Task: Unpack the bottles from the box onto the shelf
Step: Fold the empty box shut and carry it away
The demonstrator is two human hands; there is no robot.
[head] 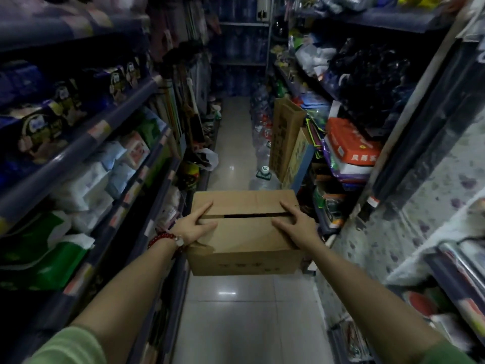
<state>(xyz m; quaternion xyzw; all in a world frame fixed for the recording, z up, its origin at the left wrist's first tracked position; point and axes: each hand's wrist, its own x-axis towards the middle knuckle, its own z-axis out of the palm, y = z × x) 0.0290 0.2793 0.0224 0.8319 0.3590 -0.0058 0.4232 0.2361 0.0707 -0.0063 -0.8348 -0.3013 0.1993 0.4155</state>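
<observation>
Both arms outstretched, left hand (193,227), right hand (298,224) spread flat on closed box (244,248)

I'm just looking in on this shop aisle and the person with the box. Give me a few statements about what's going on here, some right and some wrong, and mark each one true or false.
1. Both hands, the left hand and the right hand, rest on top of the cardboard box. True.
2. The box flaps are folded wide open. False: they lie down, with only a narrow dark slit between them.
3. A red bead bracelet is on the left wrist. True.
4. A bottle from the box is already in one hand. False: neither hand holds a bottle.
5. The floor is carpeted. False: it is shiny pale tile.
</observation>
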